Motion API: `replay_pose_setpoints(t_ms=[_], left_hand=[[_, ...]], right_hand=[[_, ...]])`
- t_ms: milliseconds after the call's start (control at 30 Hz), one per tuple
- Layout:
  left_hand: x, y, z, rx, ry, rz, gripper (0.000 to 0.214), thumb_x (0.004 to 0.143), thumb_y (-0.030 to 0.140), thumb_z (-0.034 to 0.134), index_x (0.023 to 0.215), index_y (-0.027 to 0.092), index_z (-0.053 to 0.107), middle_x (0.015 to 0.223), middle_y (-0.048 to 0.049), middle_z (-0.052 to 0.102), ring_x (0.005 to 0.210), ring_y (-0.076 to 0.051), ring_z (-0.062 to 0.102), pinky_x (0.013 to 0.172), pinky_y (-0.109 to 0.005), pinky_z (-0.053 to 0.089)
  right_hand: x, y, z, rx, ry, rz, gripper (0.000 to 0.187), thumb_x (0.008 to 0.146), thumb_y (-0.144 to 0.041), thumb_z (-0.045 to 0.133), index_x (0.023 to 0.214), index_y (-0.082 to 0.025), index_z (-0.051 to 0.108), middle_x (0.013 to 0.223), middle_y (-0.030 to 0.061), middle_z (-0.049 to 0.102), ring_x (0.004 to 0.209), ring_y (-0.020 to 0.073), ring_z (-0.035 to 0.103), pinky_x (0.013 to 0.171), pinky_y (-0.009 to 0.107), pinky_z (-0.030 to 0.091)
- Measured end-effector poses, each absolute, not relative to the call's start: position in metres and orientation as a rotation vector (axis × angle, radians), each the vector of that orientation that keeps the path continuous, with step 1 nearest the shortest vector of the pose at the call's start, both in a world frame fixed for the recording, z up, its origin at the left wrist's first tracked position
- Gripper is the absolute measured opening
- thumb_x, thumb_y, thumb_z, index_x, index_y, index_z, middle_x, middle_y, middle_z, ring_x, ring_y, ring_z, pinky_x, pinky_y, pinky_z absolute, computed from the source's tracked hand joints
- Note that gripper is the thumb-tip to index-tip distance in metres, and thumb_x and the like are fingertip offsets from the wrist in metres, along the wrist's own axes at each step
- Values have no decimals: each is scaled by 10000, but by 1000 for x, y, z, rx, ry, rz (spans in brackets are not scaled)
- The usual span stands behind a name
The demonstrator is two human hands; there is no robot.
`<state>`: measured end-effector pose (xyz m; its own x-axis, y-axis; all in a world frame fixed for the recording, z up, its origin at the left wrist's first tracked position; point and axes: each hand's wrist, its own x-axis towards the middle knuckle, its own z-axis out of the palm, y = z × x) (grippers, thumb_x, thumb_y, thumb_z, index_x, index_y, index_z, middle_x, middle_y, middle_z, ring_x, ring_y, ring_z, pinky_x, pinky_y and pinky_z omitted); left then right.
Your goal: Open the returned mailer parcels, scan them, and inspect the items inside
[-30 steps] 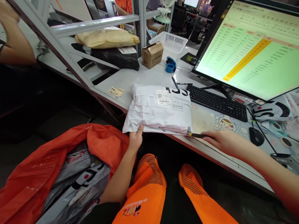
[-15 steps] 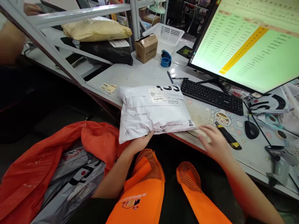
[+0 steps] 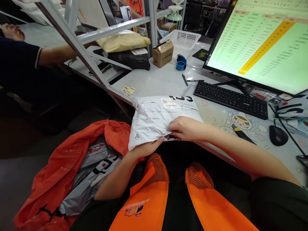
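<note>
A white plastic mailing bag (image 3: 149,126) with a barcode label lies at the desk's front edge, its near side overhanging. My left hand (image 3: 151,147) is closed on the bag's near edge from below, with the thumb on top. Beside it, my right hand (image 3: 184,128) has its fingers curled and pinched on the same edge. Between the two hands a small dark gap shows in the plastic; what lies inside is hidden. A yellow and black utility knife (image 3: 243,134) rests on the desk mat, partly behind my right forearm.
Below left stands an open orange sack (image 3: 55,163) holding several grey parcels (image 3: 89,183). Keyboard (image 3: 231,98), mouse (image 3: 278,134) and monitor (image 3: 262,41) are to the right. Behind stand a cardboard box (image 3: 163,54), a blue tape dispenser (image 3: 181,63) and a metal frame (image 3: 115,27). At left, another person's arm (image 3: 57,54) reaches in.
My right hand has moved left from beside the utility knife onto the bag's near edge and closed there. The left hand keeps its hold. The view has shifted left.
</note>
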<state>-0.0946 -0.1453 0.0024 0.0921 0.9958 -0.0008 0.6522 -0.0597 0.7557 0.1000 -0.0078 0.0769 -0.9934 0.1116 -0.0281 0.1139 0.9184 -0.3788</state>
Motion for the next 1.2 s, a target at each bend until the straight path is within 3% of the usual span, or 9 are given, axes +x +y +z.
replay_pose_setpoints(t_ms=[200, 300, 433, 667, 800, 867, 967, 1067, 1200], left_hand=[[-84, -138, -25, 1838, 1748, 988, 502, 979, 497, 418, 1308, 234, 691, 1258, -49, 741, 1392, -259, 540, 1160, -384, 471], [-77, -139, -35, 1865, 1759, 985, 476, 976, 455, 421, 1279, 226, 707, 1267, -53, 738, 1378, -263, 552, 1173, -379, 457], [-74, -143, -46, 1821, 1765, 1009, 495, 930, 512, 497, 1259, 208, 708, 1286, -76, 727, 1384, -284, 542, 1201, -383, 422], [-69, -142, -56, 1177, 1778, 1354, 631, 879, 698, 516, 1087, 144, 734, 1177, -158, 748, 1233, -335, 650, 1125, -472, 483], [-66, -139, -50, 1150, 1757, 1458, 516, 851, 639, 583, 1007, 172, 735, 1102, -122, 767, 1178, -299, 666, 1134, -435, 464], [-68, -139, -45, 1208, 1755, 1399, 432, 848, 600, 588, 911, 197, 730, 964, -92, 772, 1096, -284, 680, 1074, -406, 495], [-75, -142, -35, 1215, 1771, 1104, 395, 845, 567, 568, 687, 216, 653, 668, -47, 677, 810, -255, 666, 790, -351, 546], [-83, -148, -23, 1195, 1744, 845, 419, 795, 522, 570, 523, 219, 474, 491, 13, 463, 539, -160, 477, 520, -276, 370], [-101, -154, -13, 1176, 1699, 849, 483, 697, 518, 594, 449, 227, 299, 449, 51, 246, 463, -81, 235, 469, -260, 167]], right_hand=[[97, -10, 70, 228, 3133, -511, 236, 952, -209, 534, 727, -179, 596, 702, 25, 643, 638, 154, 500, 770, 314, 360], [96, -6, 60, 215, 3164, -380, 236, 940, -235, 518, 725, -178, 597, 686, 37, 648, 604, 158, 477, 758, 325, 357], [91, -1, 46, 231, 3230, -283, 232, 917, -227, 505, 703, -182, 582, 669, 47, 643, 586, 160, 458, 742, 329, 352], [79, -15, 47, 250, 3194, -537, 272, 958, -207, 480, 699, -187, 560, 691, 31, 644, 614, 150, 483, 740, 293, 370], [71, -12, 43, 212, 3193, -242, 278, 964, -238, 473, 732, -169, 609, 696, 49, 674, 591, 155, 486, 733, 334, 333], [68, -5, 42, 163, 3171, -37, 275, 957, -247, 476, 754, -156, 639, 690, 60, 685, 578, 159, 487, 726, 352, 313], [67, 15, 47, 123, 3105, 154, 287, 952, -234, 465, 777, -143, 674, 702, 72, 705, 585, 166, 506, 723, 363, 303], [69, 46, 66, 314, 3066, 334, 315, 939, -225, 447, 765, -135, 694, 741, 98, 730, 602, 182, 525, 722, 369, 300], [70, 75, 95, 629, 3046, 500, 332, 919, -215, 437, 823, -109, 736, 811, 145, 746, 673, 213, 569, 714, 371, 285]])
